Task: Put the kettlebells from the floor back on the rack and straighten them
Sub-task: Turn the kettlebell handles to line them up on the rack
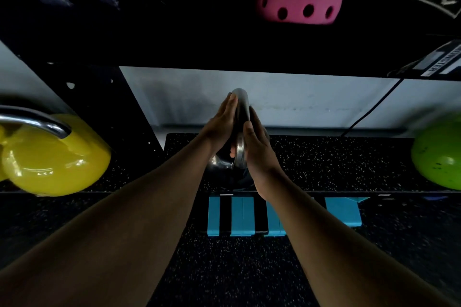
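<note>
Kettlebell handle (pixel 242 117) btwn flat hands: L (pixel 220 123), R (pixel 257 152).

Bare shelf (pixel 324 162) lies open between the yellow kettlebell (pixel 55 157) and green kettlebell (pixel 439 157), though the dark upper shelf (pixel 199 52) seems low overhead.

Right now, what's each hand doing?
Left hand: flat and open, pressed against the kettlebell handle.
Right hand: flat and open, pressed on the handle's other side.

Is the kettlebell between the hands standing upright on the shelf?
Upright: the kettlebell's steel handle points up, with the left hand and right hand flat against its sides. Its base is hidden.
</note>
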